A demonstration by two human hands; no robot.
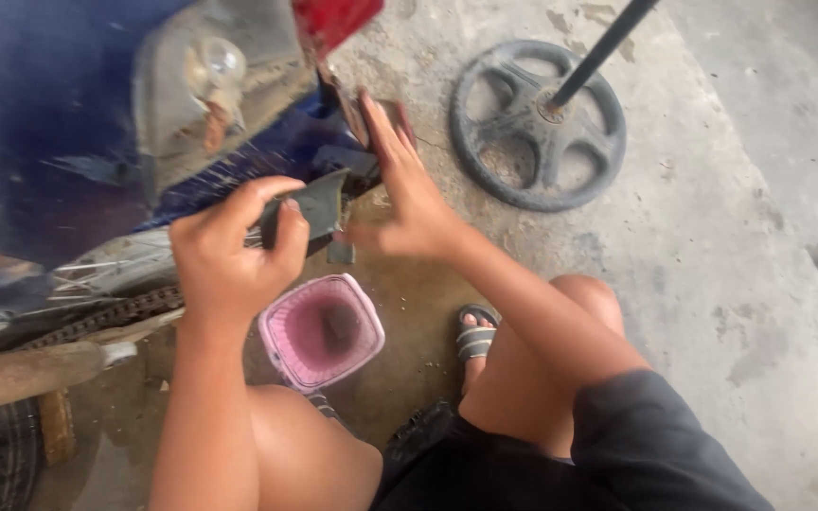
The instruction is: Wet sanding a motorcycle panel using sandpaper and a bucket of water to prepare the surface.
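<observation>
Nearest the camera: bare knees and dark shorts [636,445] of a crouching person, one foot in a strapped sandal [475,336] on the concrete floor [712,284].

Between the knees, just ahead: a small pink plastic basket [322,331], upright on the floor, open top facing up. A dark shape sits inside; cannot tell what it is.

Left hand [229,251], at 11 o'clock from the basket: fingers curled, clamped on the edge of a dark grey plastic panel piece [319,203] at the rear of a blue motorcycle [40,123]. Thumb and fingers pinch the panel from both sides.

Right hand [409,194], at 1 o'clock from the basket: fingers straight and together, palm pressed flat against the side of the same dark panel area, not gripping. Fingertips reach up toward a red lens piece [333,19].

Left of the hands: drive chain [106,317], a rusty exhaust pipe [21,374] at 9 o'clock, tyre tread at the lower left corner.

Above the left hand: a dusty tail-lamp housing with a bare clear bulb [218,61].

Farthest, at 1 o'clock: a black five-spoke wheel-shaped base [537,123] lying flat on the floor, a dark pole [603,47] rising from its hub, well apart from the hands.
</observation>
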